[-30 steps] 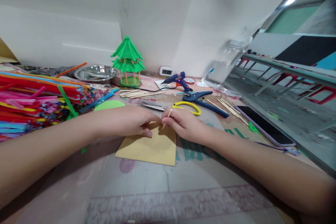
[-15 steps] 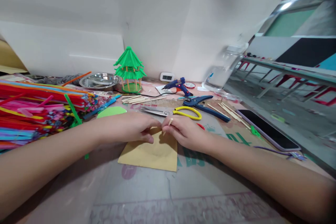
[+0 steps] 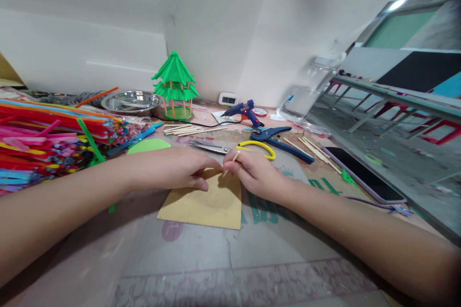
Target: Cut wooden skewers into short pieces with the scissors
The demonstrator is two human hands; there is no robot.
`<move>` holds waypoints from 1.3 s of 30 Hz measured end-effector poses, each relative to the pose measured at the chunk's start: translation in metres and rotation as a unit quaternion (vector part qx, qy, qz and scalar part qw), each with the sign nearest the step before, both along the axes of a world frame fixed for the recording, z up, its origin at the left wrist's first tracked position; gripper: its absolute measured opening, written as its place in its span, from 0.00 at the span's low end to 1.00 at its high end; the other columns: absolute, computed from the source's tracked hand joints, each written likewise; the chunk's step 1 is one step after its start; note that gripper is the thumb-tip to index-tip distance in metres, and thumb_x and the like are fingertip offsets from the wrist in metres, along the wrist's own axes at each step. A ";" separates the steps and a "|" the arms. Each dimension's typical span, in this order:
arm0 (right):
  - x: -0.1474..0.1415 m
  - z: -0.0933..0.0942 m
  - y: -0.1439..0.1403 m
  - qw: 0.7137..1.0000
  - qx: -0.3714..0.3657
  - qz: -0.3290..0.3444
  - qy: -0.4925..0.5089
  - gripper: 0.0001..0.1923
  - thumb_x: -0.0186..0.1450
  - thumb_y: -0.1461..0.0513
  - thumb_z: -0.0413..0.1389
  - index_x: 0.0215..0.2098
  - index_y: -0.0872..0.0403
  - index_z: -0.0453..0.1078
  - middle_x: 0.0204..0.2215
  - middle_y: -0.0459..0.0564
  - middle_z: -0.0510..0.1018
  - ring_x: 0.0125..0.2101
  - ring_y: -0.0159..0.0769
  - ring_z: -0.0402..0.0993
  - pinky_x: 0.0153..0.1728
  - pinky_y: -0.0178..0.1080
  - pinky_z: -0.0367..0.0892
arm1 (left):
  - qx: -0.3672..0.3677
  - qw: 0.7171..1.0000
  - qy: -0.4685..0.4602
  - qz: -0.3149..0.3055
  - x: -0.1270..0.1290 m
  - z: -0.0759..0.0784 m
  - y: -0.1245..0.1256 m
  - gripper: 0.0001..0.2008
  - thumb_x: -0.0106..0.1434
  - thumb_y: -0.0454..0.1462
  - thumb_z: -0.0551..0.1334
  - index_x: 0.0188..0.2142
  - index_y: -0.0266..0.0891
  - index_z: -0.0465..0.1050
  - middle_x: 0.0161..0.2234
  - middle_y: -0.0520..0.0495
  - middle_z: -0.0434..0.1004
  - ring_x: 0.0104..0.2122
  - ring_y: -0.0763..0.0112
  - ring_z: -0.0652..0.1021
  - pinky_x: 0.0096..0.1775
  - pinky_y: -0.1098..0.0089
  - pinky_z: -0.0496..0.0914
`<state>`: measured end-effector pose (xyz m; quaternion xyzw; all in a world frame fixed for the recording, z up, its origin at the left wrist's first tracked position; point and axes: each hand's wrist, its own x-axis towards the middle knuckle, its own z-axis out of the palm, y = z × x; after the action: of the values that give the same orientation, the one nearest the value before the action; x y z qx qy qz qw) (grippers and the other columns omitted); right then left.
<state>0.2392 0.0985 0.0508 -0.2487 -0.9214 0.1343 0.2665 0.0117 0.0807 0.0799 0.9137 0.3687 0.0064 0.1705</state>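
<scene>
The right hand pinches a short stick upright at the far edge of the card; the left hand rests on the card, fingertips closed at the stick's base. Done well, the left hand would pin the card flat while the stick is kept steady. The stick stands between both hands, scissors just beyond.

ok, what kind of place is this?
Most likely a craft or hobby worktable, indoors. A big pile of coloured straws lies at the left, a blue glue gun and scissors sit behind the hands, and a finished green pagoda model stands by the wall.
</scene>
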 end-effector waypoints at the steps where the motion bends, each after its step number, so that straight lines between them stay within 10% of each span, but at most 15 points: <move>1: 0.000 0.000 0.000 1.000 -0.011 0.018 -0.001 0.10 0.72 0.62 0.47 0.33 0.53 0.66 0.29 0.49 0.78 0.29 0.35 0.72 0.32 0.36 0.64 | 0.000 1.000 0.001 0.007 0.000 0.000 -0.001 0.03 0.62 0.38 0.64 0.35 0.43 0.71 0.30 0.54 0.74 0.27 0.71 0.71 0.27 0.72 0.57; 8: 0.000 0.001 0.007 0.984 -0.136 -0.060 0.102 0.10 0.70 0.59 0.52 0.30 0.52 0.66 0.23 0.46 0.75 0.26 0.35 0.69 0.30 0.36 0.61 | 0.009 1.000 0.003 0.007 0.000 0.004 -0.002 0.05 0.64 0.40 0.63 0.39 0.44 0.74 0.33 0.53 0.77 0.30 0.70 0.73 0.28 0.71 0.58; 14: 0.001 0.005 0.009 0.733 -0.552 -0.038 0.396 0.09 0.63 0.57 0.60 0.29 0.54 0.69 0.17 0.45 0.75 0.18 0.29 0.68 0.22 0.30 0.61 | -0.064 0.994 -0.024 0.080 -0.001 0.004 0.006 0.18 0.62 0.45 0.64 0.51 0.46 0.74 0.35 0.53 0.78 0.32 0.69 0.76 0.28 0.73 0.62; 17: 0.001 0.005 0.010 0.691 -0.585 -0.032 0.423 0.08 0.62 0.61 0.61 0.27 0.55 0.70 0.16 0.46 0.76 0.18 0.28 0.68 0.22 0.29 0.63 | -0.036 0.992 -0.070 0.103 0.003 0.002 0.007 0.10 0.66 0.43 0.59 0.41 0.44 0.78 0.33 0.53 0.79 0.31 0.71 0.75 0.30 0.73 0.62; 30: -0.002 -0.001 0.004 0.785 -0.511 -0.013 0.351 0.18 0.55 0.51 0.70 0.32 0.54 0.72 0.23 0.46 0.81 0.20 0.28 0.70 0.22 0.31 0.64 | -0.050 0.968 -0.217 0.119 0.020 -0.001 -0.008 0.21 0.69 0.51 0.55 0.32 0.39 0.77 0.26 0.52 0.75 0.26 0.73 0.72 0.26 0.74 0.60; 35: -0.002 -0.003 0.006 0.772 -0.505 -0.036 0.385 0.18 0.60 0.50 0.67 0.38 0.55 0.73 0.24 0.47 0.81 0.22 0.27 0.70 0.24 0.31 0.65 | 0.192 0.958 -0.037 0.210 -0.014 0.026 0.014 0.18 0.71 0.44 0.53 0.33 0.38 0.77 0.32 0.46 0.80 0.34 0.63 0.76 0.35 0.67 0.65; 39: -0.002 -0.001 0.005 0.776 -0.513 -0.042 0.364 0.19 0.60 0.50 0.67 0.38 0.55 0.72 0.23 0.46 0.80 0.21 0.26 0.70 0.24 0.29 0.63 | 0.244 0.936 -0.009 0.256 -0.053 0.030 0.039 0.17 0.72 0.40 0.54 0.35 0.34 0.77 0.35 0.41 0.79 0.38 0.57 0.78 0.42 0.59 0.71</move>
<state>0.2372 0.1040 0.0493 -0.3197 -0.5385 0.6564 0.4207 -0.0410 0.1194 0.1096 0.8021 0.5754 0.1475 -0.0614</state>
